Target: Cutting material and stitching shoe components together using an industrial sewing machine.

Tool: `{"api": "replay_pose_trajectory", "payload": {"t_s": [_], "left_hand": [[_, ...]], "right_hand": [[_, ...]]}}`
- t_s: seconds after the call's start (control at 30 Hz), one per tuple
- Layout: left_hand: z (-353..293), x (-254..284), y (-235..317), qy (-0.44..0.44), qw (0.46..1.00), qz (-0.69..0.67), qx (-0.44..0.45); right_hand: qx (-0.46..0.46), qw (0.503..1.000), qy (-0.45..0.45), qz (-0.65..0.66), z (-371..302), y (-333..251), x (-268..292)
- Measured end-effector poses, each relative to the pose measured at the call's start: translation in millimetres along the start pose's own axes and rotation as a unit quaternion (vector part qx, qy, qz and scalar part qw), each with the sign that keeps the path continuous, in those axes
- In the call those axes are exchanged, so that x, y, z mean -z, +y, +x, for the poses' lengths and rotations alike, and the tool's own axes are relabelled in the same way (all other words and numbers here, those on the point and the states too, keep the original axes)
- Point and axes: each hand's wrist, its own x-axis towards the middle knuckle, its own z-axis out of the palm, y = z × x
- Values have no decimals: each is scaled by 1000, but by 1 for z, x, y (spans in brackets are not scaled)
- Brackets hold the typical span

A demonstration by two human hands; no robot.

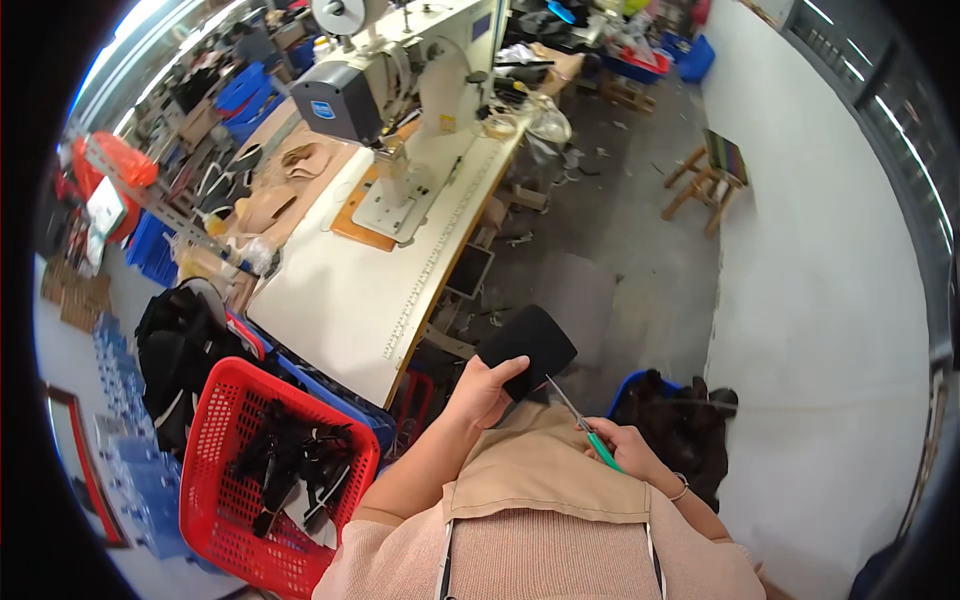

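Note:
My left hand (487, 392) is closed on a flat black piece (527, 345) with rounded corners, thumb on top. It looks like fabric or padded material; the fingers beneath are hidden. In my right hand (630, 450) is a slim, pointed metal tool with a green handle (603, 452). Its blade (563, 396) points up and left, the tip close to the lower right edge of the black piece. Whether the tip touches that edge, I cannot tell. Both hands are over my lap, in front of a tan apron (545, 470).
A sewing machine (440, 90) stands on a white table (330, 290) ahead to the left. Beside me at left is a red basket (205, 480) with black pieces inside. A blue tub (625, 392) with dark material sits at right, near a white wall (820, 300). Farther off stands a wooden stool (712, 180).

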Motion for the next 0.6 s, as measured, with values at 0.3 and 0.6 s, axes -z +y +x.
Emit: {"api": "replay_pose_trajectory", "payload": {"t_s": [0.3, 0.6], "left_hand": [[33, -20, 3, 105, 989, -55, -94], [18, -6, -4, 169, 956, -137, -198]], "right_hand": [[66, 988, -127, -56, 73, -5, 84], [99, 958, -260, -72, 132, -8, 95]]}}
